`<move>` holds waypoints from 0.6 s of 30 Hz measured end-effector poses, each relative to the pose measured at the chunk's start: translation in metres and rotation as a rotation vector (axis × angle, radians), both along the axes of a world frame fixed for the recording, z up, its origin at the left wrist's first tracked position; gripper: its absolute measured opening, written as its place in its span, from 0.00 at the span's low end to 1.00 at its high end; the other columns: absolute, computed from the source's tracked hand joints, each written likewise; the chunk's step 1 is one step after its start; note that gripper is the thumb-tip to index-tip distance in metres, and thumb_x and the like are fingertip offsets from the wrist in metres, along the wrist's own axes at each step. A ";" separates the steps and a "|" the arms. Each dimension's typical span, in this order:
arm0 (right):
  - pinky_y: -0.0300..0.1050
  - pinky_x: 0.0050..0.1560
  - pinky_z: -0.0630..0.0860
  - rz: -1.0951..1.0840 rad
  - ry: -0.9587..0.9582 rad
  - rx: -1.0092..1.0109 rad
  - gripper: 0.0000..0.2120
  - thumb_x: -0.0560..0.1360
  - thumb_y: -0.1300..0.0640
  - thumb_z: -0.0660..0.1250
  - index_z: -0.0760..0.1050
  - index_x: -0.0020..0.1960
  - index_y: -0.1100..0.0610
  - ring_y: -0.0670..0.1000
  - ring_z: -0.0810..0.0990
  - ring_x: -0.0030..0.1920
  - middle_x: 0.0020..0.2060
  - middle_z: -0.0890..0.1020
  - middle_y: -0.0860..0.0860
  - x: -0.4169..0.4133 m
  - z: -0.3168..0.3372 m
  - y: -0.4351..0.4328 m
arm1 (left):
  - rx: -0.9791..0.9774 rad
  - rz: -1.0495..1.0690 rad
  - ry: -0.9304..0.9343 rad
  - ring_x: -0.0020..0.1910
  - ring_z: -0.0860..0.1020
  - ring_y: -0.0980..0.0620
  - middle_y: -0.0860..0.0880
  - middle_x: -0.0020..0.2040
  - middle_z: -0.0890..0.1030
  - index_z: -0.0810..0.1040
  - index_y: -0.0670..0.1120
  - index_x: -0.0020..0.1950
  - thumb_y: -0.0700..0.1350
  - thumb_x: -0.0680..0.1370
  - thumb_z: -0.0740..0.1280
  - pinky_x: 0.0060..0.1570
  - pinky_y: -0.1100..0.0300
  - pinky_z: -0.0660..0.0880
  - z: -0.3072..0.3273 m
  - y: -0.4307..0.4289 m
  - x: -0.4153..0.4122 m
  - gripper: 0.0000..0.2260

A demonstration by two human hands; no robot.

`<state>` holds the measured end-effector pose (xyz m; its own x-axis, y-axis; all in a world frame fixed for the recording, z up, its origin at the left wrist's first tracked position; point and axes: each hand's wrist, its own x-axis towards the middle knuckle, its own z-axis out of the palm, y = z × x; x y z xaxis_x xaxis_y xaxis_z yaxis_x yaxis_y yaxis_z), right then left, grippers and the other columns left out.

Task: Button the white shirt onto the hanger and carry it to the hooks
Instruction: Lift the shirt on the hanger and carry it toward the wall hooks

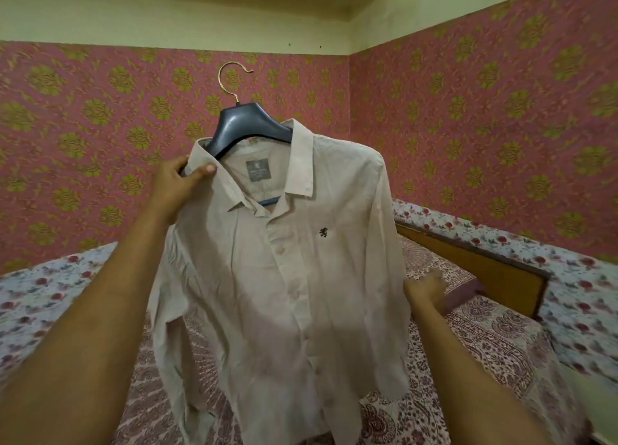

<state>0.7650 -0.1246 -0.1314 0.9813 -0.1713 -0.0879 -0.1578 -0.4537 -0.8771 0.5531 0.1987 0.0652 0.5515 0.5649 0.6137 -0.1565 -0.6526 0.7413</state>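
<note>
The shirt (284, 277) is thin, matt woven cloth, softly creased, with small smooth buttons (280, 250) and a grey woven label (255, 170) inside the neck. The hanger (247, 123) is dark moulded plastic with a glossy sheen; its wire hook (230, 76) is shiny brass-toned metal. The wallpaper (100, 127) looks embossed and rough. The bedsheet (485, 337) is matt printed cloth, and the headboard (501, 277) is smooth wood.

Pink wallpaper (468, 110) with gold medallions is seen on both walls, topped by a cream band (167, 10). A maroon-printed bedspread (485, 337) is spread across the lower frame.
</note>
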 end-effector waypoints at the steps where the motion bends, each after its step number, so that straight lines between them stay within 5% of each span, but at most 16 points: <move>1: 0.57 0.57 0.72 0.020 -0.089 0.046 0.25 0.74 0.58 0.64 0.63 0.68 0.60 0.64 0.73 0.60 0.65 0.68 0.61 0.001 0.010 0.005 | -0.001 0.000 0.000 0.42 0.76 0.50 0.48 0.42 0.78 0.79 0.45 0.52 0.49 0.72 0.71 0.43 0.53 0.74 -0.001 -0.003 0.002 0.12; 7: 0.51 0.57 0.69 0.041 -0.693 0.394 0.21 0.75 0.50 0.55 0.67 0.66 0.57 0.56 0.72 0.61 0.62 0.73 0.56 -0.013 0.101 0.037 | 0.033 0.013 0.028 0.41 0.73 0.51 0.46 0.42 0.76 0.79 0.42 0.51 0.48 0.71 0.72 0.38 0.57 0.69 -0.008 -0.015 0.009 0.13; 11: 0.52 0.65 0.64 0.212 -1.010 0.158 0.27 0.73 0.41 0.56 0.66 0.68 0.54 0.54 0.69 0.66 0.65 0.72 0.54 -0.028 0.144 0.053 | 0.034 0.005 0.087 0.40 0.73 0.50 0.43 0.40 0.76 0.79 0.40 0.46 0.63 0.63 0.69 0.39 0.54 0.69 -0.012 -0.017 0.005 0.27; 14: 0.56 0.69 0.60 0.487 -0.909 -0.119 0.36 0.69 0.32 0.48 0.65 0.70 0.52 0.55 0.66 0.69 0.68 0.71 0.53 -0.031 0.155 0.061 | 0.036 -0.024 0.122 0.39 0.76 0.45 0.37 0.42 0.79 0.78 0.39 0.47 0.65 0.62 0.69 0.39 0.46 0.74 -0.015 -0.011 0.002 0.30; 18: 0.56 0.66 0.62 0.565 -0.737 -0.420 0.37 0.68 0.28 0.50 0.64 0.69 0.50 0.58 0.69 0.66 0.66 0.72 0.53 -0.035 0.158 0.056 | 0.044 -0.114 0.140 0.41 0.76 0.47 0.42 0.42 0.79 0.80 0.41 0.46 0.63 0.61 0.69 0.39 0.50 0.72 -0.011 -0.010 -0.006 0.28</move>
<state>0.7301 -0.0684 0.0263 0.7135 0.4559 0.5320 0.6902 -0.5878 -0.4220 0.5469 0.1885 0.0542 0.6924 0.4680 0.5491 -0.1288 -0.6686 0.7324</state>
